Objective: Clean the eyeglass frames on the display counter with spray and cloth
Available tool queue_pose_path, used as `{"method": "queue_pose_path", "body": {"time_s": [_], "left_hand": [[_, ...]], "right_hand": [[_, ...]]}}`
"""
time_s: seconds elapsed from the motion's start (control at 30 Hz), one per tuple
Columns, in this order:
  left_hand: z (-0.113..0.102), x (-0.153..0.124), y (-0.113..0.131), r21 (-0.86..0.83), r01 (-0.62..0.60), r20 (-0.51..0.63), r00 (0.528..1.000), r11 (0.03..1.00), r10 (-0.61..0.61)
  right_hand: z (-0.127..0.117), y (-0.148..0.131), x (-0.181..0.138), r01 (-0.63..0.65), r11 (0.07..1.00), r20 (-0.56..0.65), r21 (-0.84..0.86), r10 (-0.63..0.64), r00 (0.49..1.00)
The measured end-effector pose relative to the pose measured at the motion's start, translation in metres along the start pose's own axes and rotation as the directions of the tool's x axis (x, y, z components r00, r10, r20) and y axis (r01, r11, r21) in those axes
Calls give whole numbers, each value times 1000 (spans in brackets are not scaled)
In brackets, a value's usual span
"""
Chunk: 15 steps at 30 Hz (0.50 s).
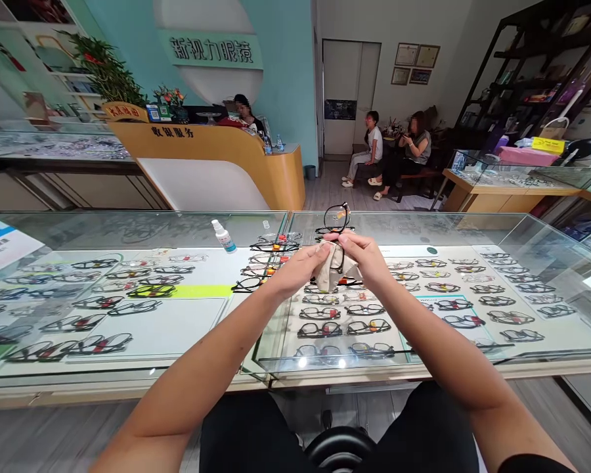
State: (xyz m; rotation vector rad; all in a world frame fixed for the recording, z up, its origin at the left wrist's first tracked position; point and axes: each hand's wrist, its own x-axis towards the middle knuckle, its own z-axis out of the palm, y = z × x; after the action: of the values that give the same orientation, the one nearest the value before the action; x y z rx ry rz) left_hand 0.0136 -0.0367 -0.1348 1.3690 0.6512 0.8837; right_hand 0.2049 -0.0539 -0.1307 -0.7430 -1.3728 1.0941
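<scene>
Over the glass display counter (pixel 128 226) I hold a pair of black-framed glasses (pixel 337 219) upright, one lens sticking up above my fingers. My right hand (pixel 364 256) grips the frame. My left hand (pixel 303 266) pinches a beige cleaning cloth (pixel 331 272) against the lower lens; the cloth hangs down between both hands. Several more black glasses (pixel 273 246) lie loose on the counter top just left of my hands.
A small spray bottle (pixel 223 236) stands on the glass to the left. Rows of glasses fill the case below. A yellow reception desk (pixel 217 157) with a person behind it is beyond; two people sit on a bench (pixel 418 174) at the back right.
</scene>
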Motion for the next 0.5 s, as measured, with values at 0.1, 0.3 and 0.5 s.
{"method": "queue_pose_path", "body": {"time_s": [0.1, 0.3, 0.5], "left_hand": [[-10, 3, -2, -30, 33, 4, 999, 999, -33], [-19, 13, 1, -142, 21, -150, 988, 990, -43], [-23, 15, 13, -165, -113, -262, 963, 980, 67]], "right_hand": [[-7, 0, 4, -5, 999, 7, 40, 5, 1000], [-17, -9, 6, 5, 997, 30, 82, -7, 1000], [-19, -5, 6, 10, 999, 153, -34, -5, 988]]}}
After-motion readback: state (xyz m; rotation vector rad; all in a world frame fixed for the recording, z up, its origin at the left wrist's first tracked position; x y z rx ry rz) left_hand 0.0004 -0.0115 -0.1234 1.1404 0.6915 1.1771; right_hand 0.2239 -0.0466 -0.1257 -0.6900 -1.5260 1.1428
